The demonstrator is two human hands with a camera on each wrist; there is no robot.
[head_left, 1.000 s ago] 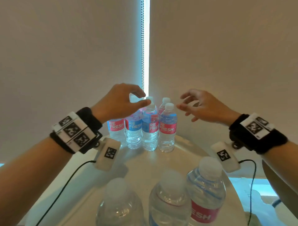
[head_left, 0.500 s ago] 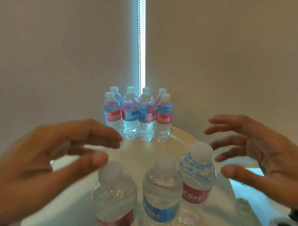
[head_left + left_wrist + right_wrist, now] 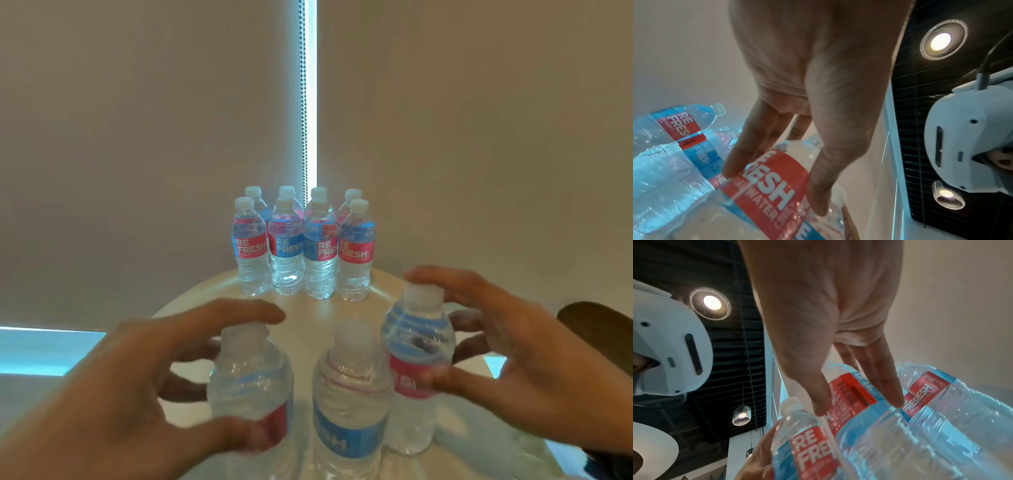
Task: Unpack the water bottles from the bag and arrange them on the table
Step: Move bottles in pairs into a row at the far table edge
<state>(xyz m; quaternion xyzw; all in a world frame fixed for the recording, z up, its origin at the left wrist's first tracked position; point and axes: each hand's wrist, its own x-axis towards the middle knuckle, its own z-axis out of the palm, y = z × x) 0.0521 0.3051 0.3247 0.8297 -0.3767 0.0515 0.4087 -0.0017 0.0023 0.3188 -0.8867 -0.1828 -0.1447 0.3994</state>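
Note:
Three clear water bottles with red and blue labels stand near me on the round pale table (image 3: 329,313). My left hand (image 3: 265,375) curls round the left bottle (image 3: 251,383), thumb in front and fingers behind; in the left wrist view its fingertips (image 3: 729,170) touch the red label. My right hand (image 3: 419,329) wraps the right bottle (image 3: 414,346), with the index finger arched beside its cap. Untouched between them is the middle bottle (image 3: 349,411). Several more bottles (image 3: 303,246) stand upright in two tight rows at the table's far edge.
Beige roller blinds with a bead chain (image 3: 303,102) hang right behind the far rows. A dark chair back (image 3: 596,329) rises at the right. Pale, blurred plastic (image 3: 479,448) lies at the table's near right edge; I cannot tell what it is.
Both hands have come back from the far rows toward me. They went from spread above the near bottles to closing round the left and right ones.

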